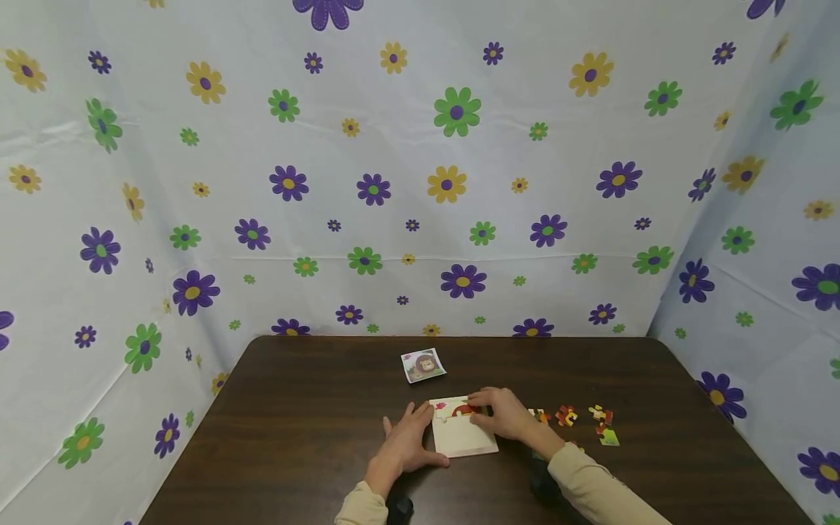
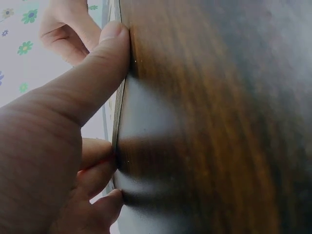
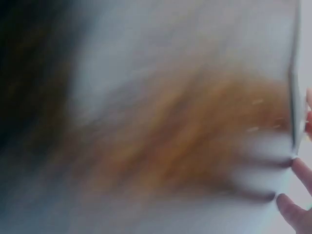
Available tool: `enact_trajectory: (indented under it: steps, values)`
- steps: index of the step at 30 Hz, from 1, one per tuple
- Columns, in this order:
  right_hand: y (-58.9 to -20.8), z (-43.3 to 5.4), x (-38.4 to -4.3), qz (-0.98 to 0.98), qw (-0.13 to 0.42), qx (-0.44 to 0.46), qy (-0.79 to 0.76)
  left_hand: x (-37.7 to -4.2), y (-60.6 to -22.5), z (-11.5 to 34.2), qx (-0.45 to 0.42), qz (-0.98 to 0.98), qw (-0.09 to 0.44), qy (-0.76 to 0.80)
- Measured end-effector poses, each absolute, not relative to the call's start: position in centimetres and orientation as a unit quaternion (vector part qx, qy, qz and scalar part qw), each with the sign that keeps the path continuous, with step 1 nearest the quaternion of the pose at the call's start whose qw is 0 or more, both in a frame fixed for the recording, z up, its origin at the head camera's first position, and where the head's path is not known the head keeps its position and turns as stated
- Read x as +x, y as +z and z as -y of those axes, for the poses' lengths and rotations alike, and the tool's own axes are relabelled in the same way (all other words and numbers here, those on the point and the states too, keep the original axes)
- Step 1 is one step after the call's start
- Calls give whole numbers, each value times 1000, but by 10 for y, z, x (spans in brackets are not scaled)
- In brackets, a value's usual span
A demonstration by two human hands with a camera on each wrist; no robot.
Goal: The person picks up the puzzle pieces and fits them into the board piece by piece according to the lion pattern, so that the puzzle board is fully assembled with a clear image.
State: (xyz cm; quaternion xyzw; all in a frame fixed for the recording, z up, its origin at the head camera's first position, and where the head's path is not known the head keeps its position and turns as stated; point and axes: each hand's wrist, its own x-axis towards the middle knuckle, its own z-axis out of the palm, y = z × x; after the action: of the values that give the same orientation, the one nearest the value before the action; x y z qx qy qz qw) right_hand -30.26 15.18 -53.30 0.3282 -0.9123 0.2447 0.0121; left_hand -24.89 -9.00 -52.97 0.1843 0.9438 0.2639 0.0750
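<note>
Assembly of a jigsaw on a dark wooden worktop [image 1: 315, 408]. The puzzle board [image 1: 464, 440] lies flat in front of the person, between the two hands; its far strip carries coloured pieces [image 1: 441, 409], while the near part is bare. The left hand [image 1: 408, 442] has its grip spread around the near left corner, thumb at the near edge and fingers along the left side. The right hand [image 1: 507, 415] reaches over the far right corner, finger and thumb apart at the coloured strip; whether they pinch a piece cannot be told. Loose pieces [image 1: 566, 415] lie to the right of the board. Beyond it rests a lion picture card [image 1: 423, 365]. Flowered cloth [image 1: 394, 146] forms the background.
</note>
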Motion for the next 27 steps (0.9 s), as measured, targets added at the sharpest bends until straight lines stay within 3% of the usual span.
enact_trajectory:
  steps: [5, 10, 27]
  values:
    - [-527, -154, -301, 907, 0, 320, 273, -247, -528, 90, 186, -942, 78, 267]
    - [-518, -164, -306, 906, 30, 303, 292, -247, -527, 89, 183, -942, 74, 270]
    - [-515, -230, -306, 924, 38, 256, 281, -247, -532, 91, 188, -940, 68, 278]
